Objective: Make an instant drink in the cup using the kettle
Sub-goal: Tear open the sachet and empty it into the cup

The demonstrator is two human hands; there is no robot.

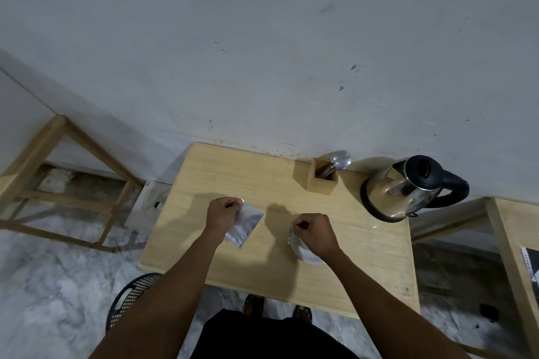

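A silver sachet (246, 226) is pinched by its top corner in my left hand (223, 214), and it hangs tilted just above the wooden table (221, 175). My right hand (316, 234) is closed in a fist right over a white cup (306, 255), hiding most of it. A thin shiny sliver shows at the fist's left edge; I cannot tell what it is. The steel kettle (405, 191), with its black lid and handle, stands at the table's back right corner, apart from both hands.
A wooden holder (322, 182) with spoons (341, 161) stands by the wall, left of the kettle. A black mesh basket (131, 297) sits on the marble floor at the front left. Wooden frames flank the table on both sides.
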